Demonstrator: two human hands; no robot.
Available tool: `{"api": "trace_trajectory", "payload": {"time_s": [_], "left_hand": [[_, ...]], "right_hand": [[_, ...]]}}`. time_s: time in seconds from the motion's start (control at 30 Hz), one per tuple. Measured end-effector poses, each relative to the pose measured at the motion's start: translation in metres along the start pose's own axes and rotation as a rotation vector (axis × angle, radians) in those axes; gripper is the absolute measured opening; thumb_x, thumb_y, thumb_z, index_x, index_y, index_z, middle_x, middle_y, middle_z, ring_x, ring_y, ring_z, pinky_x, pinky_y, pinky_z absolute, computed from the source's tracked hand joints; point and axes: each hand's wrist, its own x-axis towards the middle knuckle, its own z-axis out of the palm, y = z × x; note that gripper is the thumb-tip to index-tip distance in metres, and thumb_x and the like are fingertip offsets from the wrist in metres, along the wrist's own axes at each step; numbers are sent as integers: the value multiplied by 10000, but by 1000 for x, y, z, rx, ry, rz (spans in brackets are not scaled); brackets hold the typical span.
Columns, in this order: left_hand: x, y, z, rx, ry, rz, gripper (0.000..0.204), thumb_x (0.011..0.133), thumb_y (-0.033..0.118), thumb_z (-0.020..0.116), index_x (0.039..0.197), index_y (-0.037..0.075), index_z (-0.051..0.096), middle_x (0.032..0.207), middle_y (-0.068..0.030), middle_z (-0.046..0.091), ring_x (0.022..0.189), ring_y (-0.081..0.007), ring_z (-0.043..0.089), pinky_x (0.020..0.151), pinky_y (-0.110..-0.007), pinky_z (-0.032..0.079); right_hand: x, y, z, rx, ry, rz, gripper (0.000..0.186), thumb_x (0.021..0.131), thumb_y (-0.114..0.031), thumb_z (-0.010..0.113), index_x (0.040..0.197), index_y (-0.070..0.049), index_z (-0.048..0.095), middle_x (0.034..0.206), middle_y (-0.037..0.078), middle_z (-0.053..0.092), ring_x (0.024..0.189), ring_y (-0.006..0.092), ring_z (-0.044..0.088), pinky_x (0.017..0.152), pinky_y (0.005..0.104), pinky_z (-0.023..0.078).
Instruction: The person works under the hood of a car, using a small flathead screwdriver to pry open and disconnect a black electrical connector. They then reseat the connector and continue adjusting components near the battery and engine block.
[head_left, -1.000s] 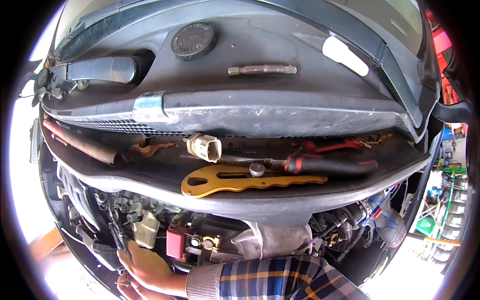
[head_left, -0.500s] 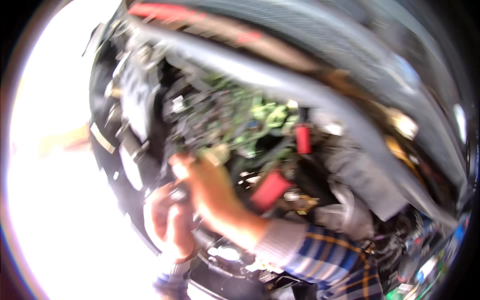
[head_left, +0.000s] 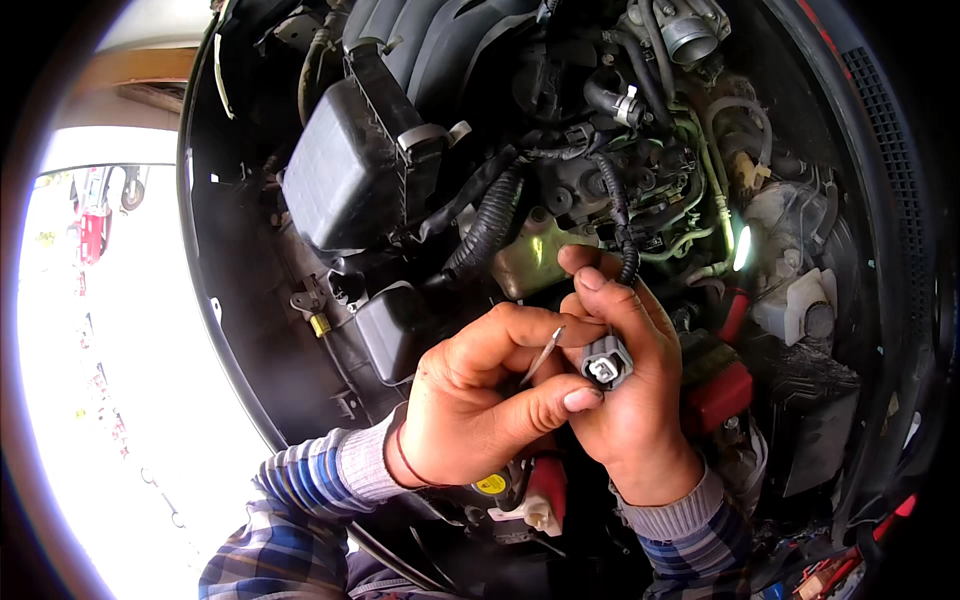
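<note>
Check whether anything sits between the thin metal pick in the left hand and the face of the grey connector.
Nothing visible does. The right hand holds the grey connector with its open face bare; the left hand holds the thin metal pick just left of it, across a bare gap.

We can't really see where the thin metal pin [head_left: 541,357] ends inside our left hand [head_left: 480,400], the grey connector [head_left: 606,363] body is mostly buried in our right hand [head_left: 625,390], and both plaid sleeves [head_left: 290,510] get chopped off at the bottom edge.
</note>
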Motion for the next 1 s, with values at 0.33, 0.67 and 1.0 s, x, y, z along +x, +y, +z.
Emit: {"api": "trace_trajectory", "payload": {"time_s": [0.33, 0.67, 1.0], "left_hand": [[5, -5, -3, -211, -23, -29, 314, 912, 56, 731, 1163, -21, 559, 1030, -60, 705, 976, -71, 628, 883, -240, 495], [9, -3, -6, -329, -40, -159, 325, 906, 52, 736, 1169, -15, 557, 813, -9, 637, 743, -39, 555, 703, -213, 462], [13, 2, 0, -411, 43, -226, 355, 883, 73, 767, 1159, -23, 567, 814, -42, 661, 742, -70, 607, 682, -225, 505]], "right_hand": [[1, 0, 4, -143, 94, -49, 211, 975, -134, 530, 1113, 4, 612, 639, -36, 491, 516, 36, 398, 470, 211, 299], [2, 0, 7, -182, 174, -61, 211, 968, -124, 533, 1114, 11, 605, 649, -41, 464, 535, 39, 397, 471, 212, 302], [0, 1, 8, -140, 148, -61, 223, 987, -130, 525, 1138, 22, 587, 659, -46, 451, 525, 42, 384, 463, 209, 304]]}}
